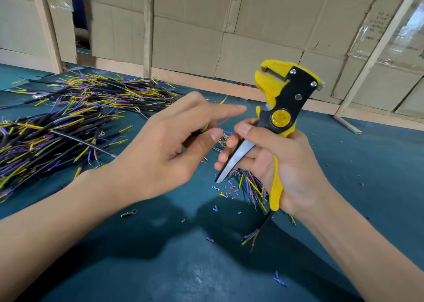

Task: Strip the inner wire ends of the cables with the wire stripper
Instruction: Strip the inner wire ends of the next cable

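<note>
Over the teal bench (pixel 229 267), I have the right hand (pixel 282 161) wrapped round the yellow-and-black wire stripper (pixel 283 108), head up and jaws facing left, with nothing between the jaws; the fingers curl over the steel lever while the yellow handle sits in the palm. The left hand (pixel 165 147) is just beside it, thumb and fingers curled around a cable (pixel 207 127) that is mostly hidden behind them; a thin red inner wire (pixel 223 120) and a blue one poke out toward the stripper, short of the jaws. I judge these cables light and limp, with a slick black jacket and fine inner wires that bend easily, so I would pinch close behind the fanned ends to keep one wire stiff enough to feed in; held further back it would flop. The stripper looks rigid and moderately heavy, best squeezed low on the handles. There are no containers in view: the stock lies loose as a pile of cables (pixel 68 122) on the left, a smaller bunch (pixel 252 187) lies under the right hand, and coloured insulation scraps (pixel 226 190) are scattered on the bench. Cardboard boxes (pixel 229 26) stand behind.
</note>
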The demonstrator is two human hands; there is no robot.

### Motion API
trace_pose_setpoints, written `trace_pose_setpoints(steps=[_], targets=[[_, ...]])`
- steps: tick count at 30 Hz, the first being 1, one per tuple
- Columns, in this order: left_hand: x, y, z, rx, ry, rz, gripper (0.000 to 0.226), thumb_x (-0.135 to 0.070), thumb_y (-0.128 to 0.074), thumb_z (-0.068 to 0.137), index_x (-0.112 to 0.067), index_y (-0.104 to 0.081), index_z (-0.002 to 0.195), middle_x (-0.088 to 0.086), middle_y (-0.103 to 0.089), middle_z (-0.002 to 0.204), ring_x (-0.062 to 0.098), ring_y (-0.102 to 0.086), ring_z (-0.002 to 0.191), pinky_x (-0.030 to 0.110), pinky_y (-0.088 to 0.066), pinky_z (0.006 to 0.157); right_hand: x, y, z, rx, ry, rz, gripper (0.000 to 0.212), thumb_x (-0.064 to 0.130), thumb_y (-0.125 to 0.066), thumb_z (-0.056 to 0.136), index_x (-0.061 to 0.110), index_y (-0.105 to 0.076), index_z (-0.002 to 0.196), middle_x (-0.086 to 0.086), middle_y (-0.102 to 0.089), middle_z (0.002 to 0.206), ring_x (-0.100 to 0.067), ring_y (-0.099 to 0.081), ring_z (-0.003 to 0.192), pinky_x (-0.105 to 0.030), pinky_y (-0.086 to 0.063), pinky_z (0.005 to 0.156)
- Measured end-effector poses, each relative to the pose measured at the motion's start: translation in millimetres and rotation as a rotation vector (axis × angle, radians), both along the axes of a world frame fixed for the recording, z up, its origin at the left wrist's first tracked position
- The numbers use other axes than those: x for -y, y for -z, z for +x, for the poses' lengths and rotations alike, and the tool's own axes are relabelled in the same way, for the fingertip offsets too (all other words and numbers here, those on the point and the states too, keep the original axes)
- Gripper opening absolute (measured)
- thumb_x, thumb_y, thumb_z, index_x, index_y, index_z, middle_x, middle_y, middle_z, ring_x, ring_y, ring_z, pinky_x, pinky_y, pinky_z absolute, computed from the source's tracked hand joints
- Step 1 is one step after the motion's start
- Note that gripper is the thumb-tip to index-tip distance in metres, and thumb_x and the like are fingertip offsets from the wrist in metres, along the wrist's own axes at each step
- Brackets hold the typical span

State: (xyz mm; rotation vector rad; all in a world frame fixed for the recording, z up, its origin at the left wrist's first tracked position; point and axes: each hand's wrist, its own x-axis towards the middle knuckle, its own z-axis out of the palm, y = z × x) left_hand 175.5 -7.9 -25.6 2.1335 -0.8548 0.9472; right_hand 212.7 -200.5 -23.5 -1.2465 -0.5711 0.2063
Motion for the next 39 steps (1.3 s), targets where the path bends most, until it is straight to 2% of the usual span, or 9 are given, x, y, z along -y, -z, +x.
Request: trace_pose_setpoints(steps=[4, 10, 15, 20, 24, 30, 34, 36, 39], targets=[[-2.1, 5.1, 3.5, -0.103, 0.019, -0.135, 0.051, -0.018, -0.061, 0.096, -0.024, -0.046, 0.145, -0.003, -0.056, 0.093, 0.023, -0.050, 0.075, 0.030, -0.045, 0.063, -0.6, 3.7, 2.1, -0.005, 0.053, -0.059, 0.006, 0.007, -0.069, 0.085, 0.005, -0.071, 0.079, -0.019, -0.068, 0.078, -0.040, -0.069, 0.068, -0.053, -0.059, 0.069], [-8.9, 11.4, 11.7, -0.267, 0.042, -0.187, 0.062, -0.027, -0.068, 0.091, -0.031, -0.040, 0.146, -0.007, -0.065, 0.090, 0.022, -0.063, 0.082, 0.044, -0.053, 0.073, -1.9, 1.8, 6.6, -0.034, 0.216, 0.062, 0.008, -0.002, -0.070, 0.075, 0.005, -0.068, 0.075, -0.021, -0.062, 0.070, -0.036, -0.066, 0.070, -0.051, -0.060, 0.072], [-19.5, 14.4, 16.5, -0.374, -0.158, -0.021, 0.007, -0.029, -0.070, 0.092, -0.022, -0.073, 0.091, -0.004, -0.069, 0.071, 0.016, -0.064, 0.065, 0.037, -0.053, 0.066, 9.7, -8.6, 13.8, -0.057, 0.327, 0.211, 0.010, -0.007, -0.063, 0.089, 0.002, -0.063, 0.085, -0.019, -0.063, 0.073, -0.034, -0.066, 0.070, -0.050, -0.060, 0.073], [-6.4, 9.2, 15.9, -0.634, 0.158, -0.688, 0.028, -0.024, -0.071, 0.086, 0.003, -0.072, 0.088, 0.014, -0.066, 0.074, 0.022, -0.065, 0.062, 0.027, -0.057, 0.058, 9.8, -9.5, 12.2, -0.088, 0.269, 0.151, 0.004, 0.003, -0.071, 0.085, 0.003, -0.067, 0.085, -0.016, -0.069, 0.080, -0.030, -0.067, 0.067, -0.047, -0.061, 0.069], [-3.1, 6.3, 18.8, -0.845, 0.343, -0.990, 0.025, -0.032, -0.068, 0.086, -0.009, -0.077, 0.094, 0.006, -0.055, 0.073, 0.019, -0.067, 0.067, 0.029, -0.058, 0.063, 3.9, -2.5, 7.3, -0.092, 0.155, -0.012, 0.002, 0.008, -0.073, 0.081, 0.006, -0.073, 0.080, -0.021, -0.072, 0.086, -0.033, -0.068, 0.069, -0.050, -0.061, 0.069], [-0.4, 10.4, 20.4, -0.859, 0.332, -0.953, 0.026, -0.039, -0.068, 0.082, -0.015, -0.076, 0.089, -0.005, -0.059, 0.071, 0.011, -0.046, 0.059, 0.022, -0.038, 0.050, -6.5, 6.1, -0.3, -0.098, 0.046, -0.118, 0.003, 0.011, -0.076, 0.077, 0.012, -0.078, 0.075, -0.021, -0.074, 0.085, -0.033, -0.071, 0.069, -0.048, -0.061, 0.065], [2.9, 9.5, 17.9, -0.824, 0.306, -0.865, 0.042, -0.035, -0.066, 0.082, 0.003, -0.070, 0.098, -0.008, -0.063, 0.071, 0.011, -0.041, 0.060, 0.022, -0.034, 0.052, -4.7, 2.2, -2.4, -0.133, -0.069, -0.063, 0.006, 0.009, -0.071, 0.084, 0.009, -0.075, 0.080, -0.022, -0.071, 0.084, -0.034, -0.068, 0.069, -0.049, -0.060, 0.067], [3.5, 7.5, 15.1, -0.766, 0.251, -0.774, 0.052, -0.035, -0.064, 0.084, 0.014, -0.063, 0.100, -0.010, -0.066, 0.072, 0.012, -0.040, 0.060, 0.023, -0.033, 0.053, -3.1, -0.4, -3.3, -0.148, -0.113, -0.062, 0.003, 0.008, -0.070, 0.085, 0.007, -0.072, 0.083, -0.020, -0.069, 0.083, -0.034, -0.067, 0.069, -0.049, -0.060, 0.068], [5.9, 5.0, 9.8, -0.578, 0.129, -0.531, 0.044, -0.040, -0.062, 0.088, 0.004, -0.068, 0.084, -0.003, -0.063, 0.069, 0.009, -0.041, 0.057, 0.018, -0.034, 0.054, -1.9, -2.9, -4.5, -0.184, -0.161, -0.040, 0.008, 0.001, -0.067, 0.082, 0.004, -0.066, 0.089, -0.017, -0.064, 0.075, -0.032, -0.066, 0.067, -0.049, -0.059, 0.067]])
